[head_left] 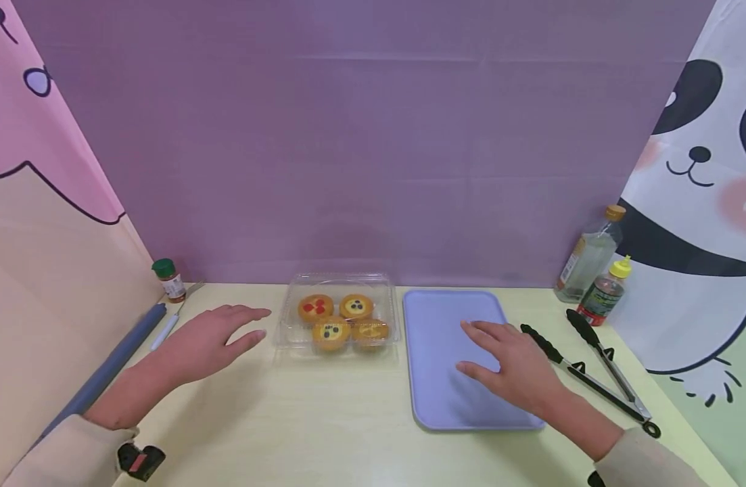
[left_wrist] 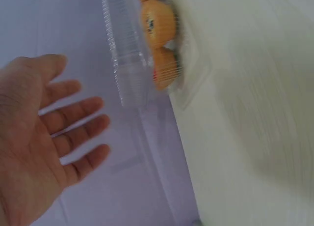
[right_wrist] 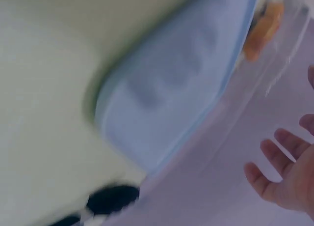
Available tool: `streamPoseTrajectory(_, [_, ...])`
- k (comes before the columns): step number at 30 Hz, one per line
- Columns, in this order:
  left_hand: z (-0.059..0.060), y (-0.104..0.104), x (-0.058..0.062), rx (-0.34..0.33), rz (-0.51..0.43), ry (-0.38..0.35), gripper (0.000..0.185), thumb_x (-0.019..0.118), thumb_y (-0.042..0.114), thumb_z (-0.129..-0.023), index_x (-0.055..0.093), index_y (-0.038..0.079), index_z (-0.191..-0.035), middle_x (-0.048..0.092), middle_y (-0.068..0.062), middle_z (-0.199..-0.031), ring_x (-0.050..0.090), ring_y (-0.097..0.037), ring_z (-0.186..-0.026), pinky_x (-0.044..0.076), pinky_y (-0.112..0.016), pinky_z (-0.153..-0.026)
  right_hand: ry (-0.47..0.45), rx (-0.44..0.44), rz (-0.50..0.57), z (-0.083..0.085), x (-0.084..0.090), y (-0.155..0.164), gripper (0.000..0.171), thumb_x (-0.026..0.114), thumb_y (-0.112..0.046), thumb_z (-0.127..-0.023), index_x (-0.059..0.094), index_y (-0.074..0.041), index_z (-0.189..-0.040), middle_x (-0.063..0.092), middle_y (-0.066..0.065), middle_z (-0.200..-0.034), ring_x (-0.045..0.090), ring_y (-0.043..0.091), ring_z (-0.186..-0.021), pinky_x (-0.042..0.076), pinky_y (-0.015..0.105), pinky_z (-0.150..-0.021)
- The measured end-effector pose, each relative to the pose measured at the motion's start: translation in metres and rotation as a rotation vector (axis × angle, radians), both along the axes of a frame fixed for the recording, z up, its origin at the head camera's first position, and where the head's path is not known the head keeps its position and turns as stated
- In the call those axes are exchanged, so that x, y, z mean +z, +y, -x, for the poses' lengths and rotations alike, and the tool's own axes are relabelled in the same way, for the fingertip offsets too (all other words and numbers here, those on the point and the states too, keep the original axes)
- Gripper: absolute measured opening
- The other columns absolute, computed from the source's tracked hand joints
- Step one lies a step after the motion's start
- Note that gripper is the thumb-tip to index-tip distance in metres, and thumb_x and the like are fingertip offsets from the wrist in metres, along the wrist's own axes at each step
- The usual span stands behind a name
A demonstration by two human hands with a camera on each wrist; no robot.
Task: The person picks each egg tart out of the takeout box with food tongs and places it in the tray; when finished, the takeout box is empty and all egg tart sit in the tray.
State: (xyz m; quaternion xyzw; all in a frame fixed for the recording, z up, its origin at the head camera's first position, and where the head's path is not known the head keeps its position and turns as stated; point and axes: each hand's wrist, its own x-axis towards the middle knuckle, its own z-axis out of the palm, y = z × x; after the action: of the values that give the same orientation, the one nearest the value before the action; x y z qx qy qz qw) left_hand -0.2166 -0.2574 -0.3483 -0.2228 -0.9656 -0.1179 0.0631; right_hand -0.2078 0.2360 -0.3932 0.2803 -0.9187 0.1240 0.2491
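From the head view, my left hand hovers over the desk just left of the clear plastic box of four small cakes, fingers straight and spread, holding nothing. My right hand hangs over the right part of the lilac tray, which lies just right of the box; its fingers are also loose and apart, so that grip is empty too. Black tongs lie beside the tray on the right, two bottles stand behind them, and a small green-capped jar sits at the far left. In the left wrist view, my open palm shows with fingers fanned, the box with its cakes close ahead. The right wrist view is blurred: fingertips spread, the tray's rounded edge below.
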Motion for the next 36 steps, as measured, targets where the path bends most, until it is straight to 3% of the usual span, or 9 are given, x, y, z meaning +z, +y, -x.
streamPoseTrajectory(3, [0.005,-0.003,-0.004,0.055,-0.065,-0.094,0.048,0.055,0.043,-0.101,0.06,0.011,-0.137,0.067,-0.011,-0.129,0.063,-0.033,-0.115,0.052,-0.053,-0.092,0.081,0.036,0.014,-0.002,-0.012,-0.019,0.058,0.08,-0.045,-0.08,0.068,-0.02,-0.131,0.068,0.006,-0.129,0.065,0.029,-0.112,0.052,0.052,-0.084])
streamPoseTrajectory(8, [0.014,-0.014,-0.017,0.123,-0.175,-0.283,0.047,0.055,0.04,-0.102,0.058,0.006,-0.135,0.068,-0.014,-0.119,0.064,-0.029,-0.105,0.056,-0.044,-0.082,0.128,0.055,0.04,-0.007,-0.023,-0.05,0.05,0.079,-0.046,-0.079,0.073,-0.025,-0.124,0.068,0.003,-0.128,0.064,0.028,-0.111,0.051,0.05,-0.083])
streamPoseTrajectory(13, [0.018,-0.027,-0.031,0.13,-0.308,-0.442,0.047,0.051,0.034,-0.105,0.054,0.001,-0.137,0.063,-0.023,-0.128,0.065,-0.034,-0.108,0.055,-0.048,-0.088,0.15,0.066,0.071,-0.01,-0.029,-0.079,0.045,0.079,-0.046,-0.079,0.075,-0.025,-0.118,0.069,0.001,-0.125,0.063,0.025,-0.112,0.049,0.047,-0.082])
streamPoseTrajectory(18, [0.023,-0.027,-0.041,0.137,-0.443,-0.583,0.051,0.048,0.034,-0.106,0.048,-0.001,-0.143,0.06,-0.023,-0.134,0.062,-0.036,-0.117,0.052,-0.051,-0.094,0.138,0.068,0.097,-0.008,-0.031,-0.106,0.042,0.079,-0.047,-0.08,0.077,-0.024,-0.115,0.07,0.0,-0.123,0.063,0.024,-0.112,0.047,0.044,-0.083])
streamPoseTrajectory(25, [0.03,-0.015,-0.049,0.122,-0.566,-0.645,0.052,0.045,0.033,-0.107,0.043,-0.002,-0.146,0.053,-0.026,-0.141,0.056,-0.039,-0.125,0.052,-0.046,-0.093,0.111,0.072,0.147,-0.001,-0.027,-0.146,0.036,0.076,-0.044,-0.084,0.077,-0.025,-0.115,0.07,0.001,-0.123,0.063,0.024,-0.111,0.048,0.044,-0.083])
streamPoseTrajectory(31, [0.032,-0.011,-0.053,0.119,-0.65,-0.702,0.045,0.045,0.025,-0.107,0.046,-0.002,-0.143,0.059,-0.025,-0.132,0.06,-0.035,-0.118,0.053,-0.04,-0.088,0.134,0.097,0.187,0.004,-0.027,-0.177,0.033,0.077,-0.043,-0.085,0.078,-0.026,-0.113,0.069,-0.001,-0.125,0.063,0.022,-0.112,0.048,0.044,-0.085])
streamPoseTrajectory(36, [0.031,-0.01,-0.055,0.119,-0.691,-0.749,0.043,0.046,0.022,-0.106,0.047,-0.001,-0.142,0.063,-0.022,-0.129,0.063,-0.028,-0.112,0.052,-0.037,-0.086,0.144,0.101,0.146,0.005,-0.03,-0.2,0.033,0.076,-0.044,-0.086,0.076,-0.029,-0.115,0.069,0.0,-0.123,0.062,0.02,-0.111,0.046,0.042,-0.088])
